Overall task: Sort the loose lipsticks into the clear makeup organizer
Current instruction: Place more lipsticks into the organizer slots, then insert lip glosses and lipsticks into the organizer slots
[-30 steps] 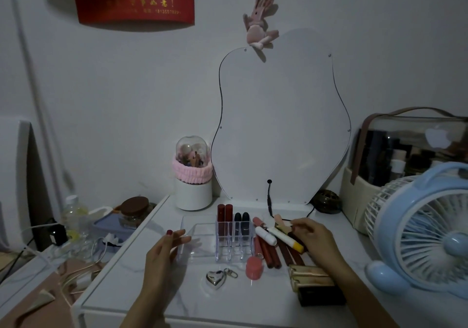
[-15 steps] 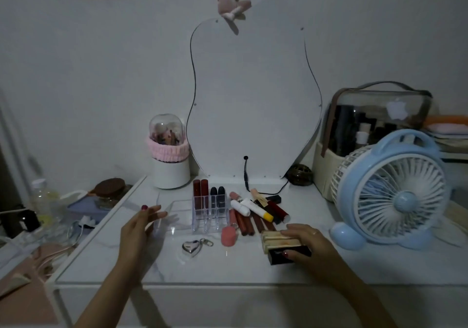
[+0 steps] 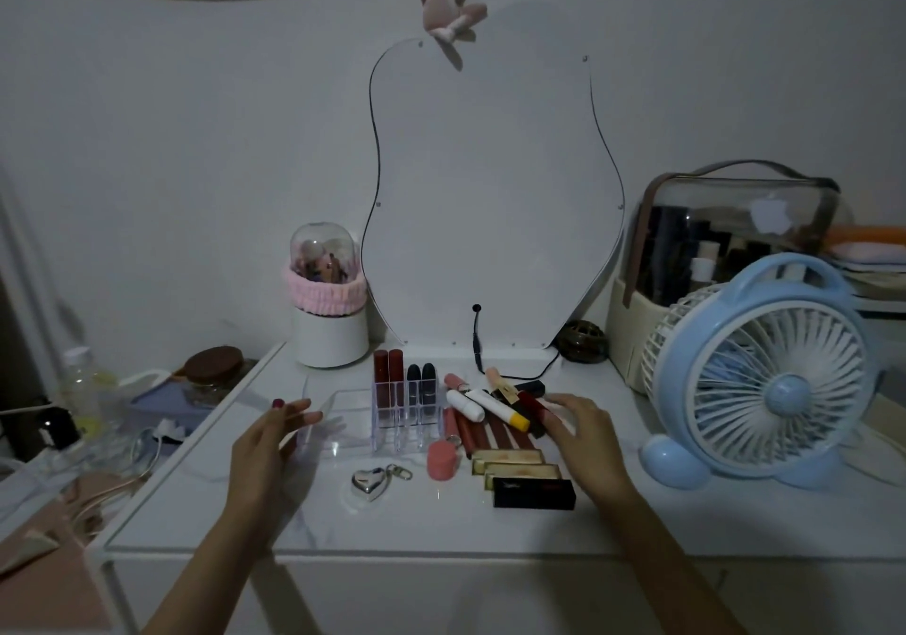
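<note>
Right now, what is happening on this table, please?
A person is sorting lipsticks. Four tubes stand in the clear organizer, which the left hand touches at its side. The right hand reaches, fingers open, over the loose lipsticks lying beside the organizer. It holds nothing.

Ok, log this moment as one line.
left hand steadies organizer | right hand open over loose lipsticks | four lipsticks slotted
</note>
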